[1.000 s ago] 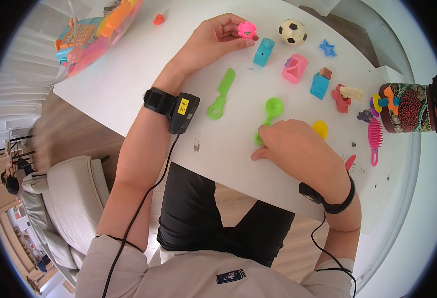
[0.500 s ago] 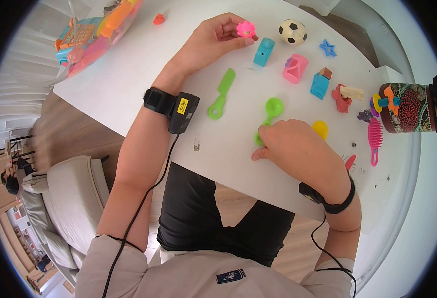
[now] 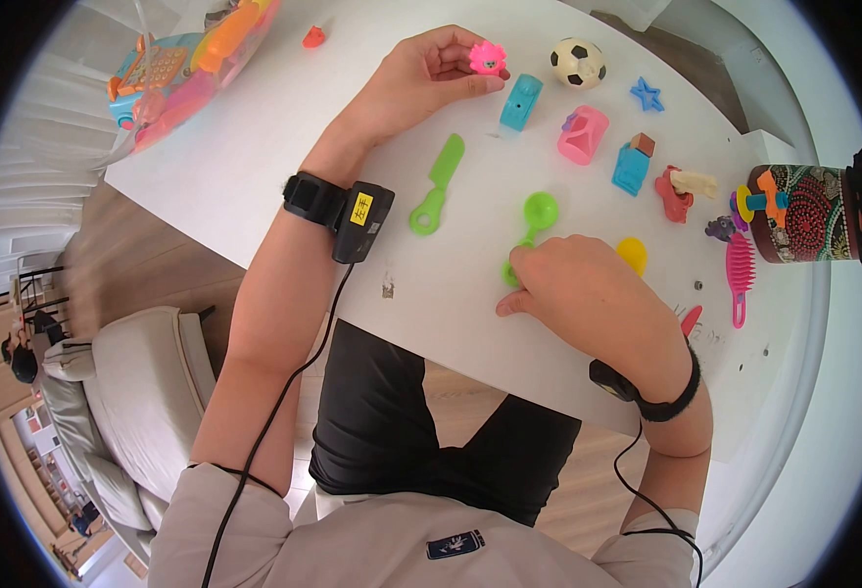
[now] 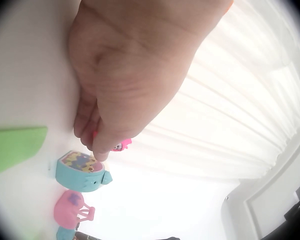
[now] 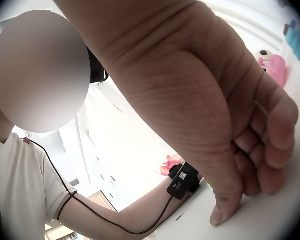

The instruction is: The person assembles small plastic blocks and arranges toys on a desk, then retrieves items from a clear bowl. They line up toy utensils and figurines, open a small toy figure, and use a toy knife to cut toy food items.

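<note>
My left hand (image 3: 429, 73) pinches a small spiky pink toy (image 3: 488, 58) between thumb and fingers near the table's far edge. A turquoise toy (image 3: 520, 104) with a patterned face stands just beside those fingertips; in the left wrist view the thumb overlaps its upper side. My right hand (image 3: 588, 289) is at the near part of the table, its fingers curled over the handle of a green toy spoon (image 3: 541, 211). The spoon's round bowl points away from me, and the hand hides part of its handle. Between the hands lies a green toy knife (image 3: 441, 186).
Beyond the right hand are a pink shape toy (image 3: 583, 135), a football (image 3: 577, 63), a blue star (image 3: 646, 95) and a blue toy (image 3: 631, 169). Rightward lie a pink comb (image 3: 740, 279) and a patterned drum (image 3: 813, 213). A clear bag of toys (image 3: 196, 78) sits far left.
The pink toy has turned slightly in the left fingers, so its face shows more. The right hand and the spoon have not moved.
</note>
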Available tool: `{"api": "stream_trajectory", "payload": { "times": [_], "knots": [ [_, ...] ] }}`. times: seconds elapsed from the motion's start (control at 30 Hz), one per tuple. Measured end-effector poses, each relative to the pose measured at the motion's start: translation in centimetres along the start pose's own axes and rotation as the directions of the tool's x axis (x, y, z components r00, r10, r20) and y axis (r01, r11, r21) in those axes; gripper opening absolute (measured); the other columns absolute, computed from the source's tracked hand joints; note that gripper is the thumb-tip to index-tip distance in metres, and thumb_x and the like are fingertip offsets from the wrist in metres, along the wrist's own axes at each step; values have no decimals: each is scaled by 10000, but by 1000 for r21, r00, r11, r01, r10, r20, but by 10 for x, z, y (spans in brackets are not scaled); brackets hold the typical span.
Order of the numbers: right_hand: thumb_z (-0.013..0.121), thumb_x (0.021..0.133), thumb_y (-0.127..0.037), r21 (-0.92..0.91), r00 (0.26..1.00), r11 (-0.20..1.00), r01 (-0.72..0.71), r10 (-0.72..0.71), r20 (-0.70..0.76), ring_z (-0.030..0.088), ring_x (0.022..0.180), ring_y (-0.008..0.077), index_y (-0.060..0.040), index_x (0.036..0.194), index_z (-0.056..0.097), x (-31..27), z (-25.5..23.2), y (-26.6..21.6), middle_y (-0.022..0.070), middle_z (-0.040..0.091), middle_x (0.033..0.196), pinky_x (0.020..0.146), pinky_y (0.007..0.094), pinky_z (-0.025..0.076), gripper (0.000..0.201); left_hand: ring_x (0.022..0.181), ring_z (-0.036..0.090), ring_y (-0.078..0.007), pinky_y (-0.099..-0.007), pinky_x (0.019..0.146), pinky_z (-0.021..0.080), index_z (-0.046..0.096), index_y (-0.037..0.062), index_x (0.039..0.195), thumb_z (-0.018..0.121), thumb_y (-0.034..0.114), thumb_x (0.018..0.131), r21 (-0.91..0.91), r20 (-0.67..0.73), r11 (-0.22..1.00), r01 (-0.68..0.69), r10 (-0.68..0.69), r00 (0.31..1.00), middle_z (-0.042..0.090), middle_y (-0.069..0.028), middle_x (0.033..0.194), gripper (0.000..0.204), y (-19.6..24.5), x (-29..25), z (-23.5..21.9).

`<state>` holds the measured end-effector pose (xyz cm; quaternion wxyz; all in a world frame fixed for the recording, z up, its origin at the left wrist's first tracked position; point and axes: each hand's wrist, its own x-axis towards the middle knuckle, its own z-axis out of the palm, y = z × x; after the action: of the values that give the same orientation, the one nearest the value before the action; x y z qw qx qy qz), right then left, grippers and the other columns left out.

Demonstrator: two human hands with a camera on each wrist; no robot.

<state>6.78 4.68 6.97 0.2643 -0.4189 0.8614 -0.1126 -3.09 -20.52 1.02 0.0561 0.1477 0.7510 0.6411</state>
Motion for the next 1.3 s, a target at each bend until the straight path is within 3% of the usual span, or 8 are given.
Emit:
{"api": "stream_trajectory", "payload": {
  "times": [1.17,1.3],
  "knots": [
    [739,907,-364,38,1000,999,-13,13,-9,661,813,400,-13,857,619,-1,-1,-1,193,658,775,747,486,504,375,1149,688,-162,-304,1062,520,645,14,1259,725,112,996,-30,-5,999,14,-14,1000,741,-111,1209,292,-2,1,-1],
    [749,890,-307,17,999,1000,8,-8,-34,699,815,371,-5,835,675,-2,-2,-2,189,681,793,745,462,541,315,1149,688,-161,-306,1063,520,645,13,1254,725,114,996,-32,-7,999,14,-14,1000,741,-111,1210,289,-2,0,-1]
  ]
}}
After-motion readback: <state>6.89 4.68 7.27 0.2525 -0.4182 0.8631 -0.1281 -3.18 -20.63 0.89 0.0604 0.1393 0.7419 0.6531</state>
